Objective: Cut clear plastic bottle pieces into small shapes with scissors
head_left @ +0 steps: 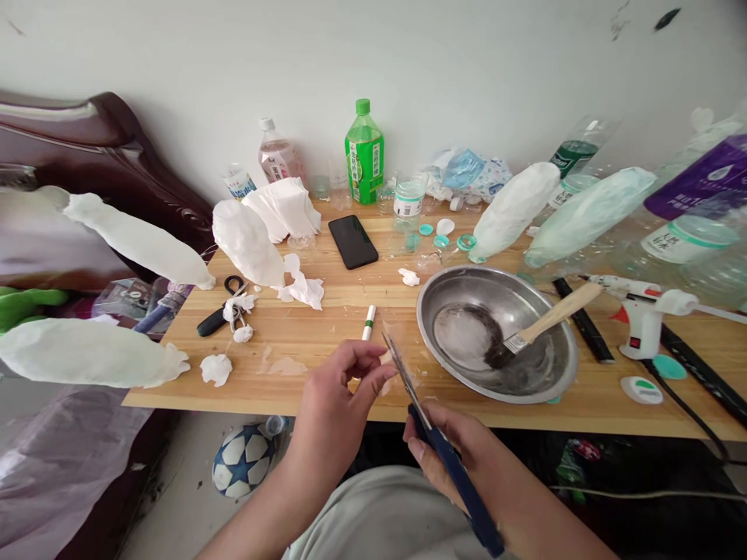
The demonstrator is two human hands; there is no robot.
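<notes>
Pale wall (303,54) behind a cluttered wooden bench (344,292). At nine o'clock from the left hand (335,397), open room for moving, only thin scraps before a crumpled white wad (216,370). Left thumb and forefinger pinched on a small pale piece (386,356), just at the fingertips; long axis too small to tell. From that piece: marker (369,320) at eleven o'clock; scissors (437,439) close at three, tips aimed toward eleven, contact unclear; right hand (478,447) at five, wrapped around the handles, past the bench's front edge; metal bowl (432,307) beyond at three, crowding that side.
</notes>
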